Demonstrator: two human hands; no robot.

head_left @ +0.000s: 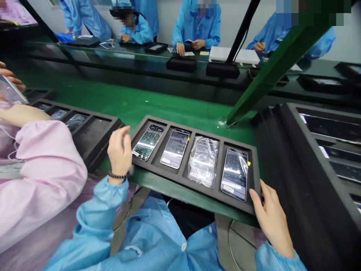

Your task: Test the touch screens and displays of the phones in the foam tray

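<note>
A black foam tray [158, 171] with four slots lies at the near edge of the green conveyor belt [132, 101]. Three slots hold lit phones [148, 142], and the third slot holds a phone in a clear plastic bag [203, 161]. My left hand [120, 152] grips the tray's left end, fingers curled around its corner. At the tray's right front corner my right hand [272, 220] holds the edge, thumb on top. Both my sleeves are blue.
A person in a pink coat [42, 180] sits at my left, holding a phone [11, 92] over another black tray [93, 131]. A stack of black trays [310, 162] stands at my right. A green beam [270, 71] slants overhead. Several workers in blue sit across the belt.
</note>
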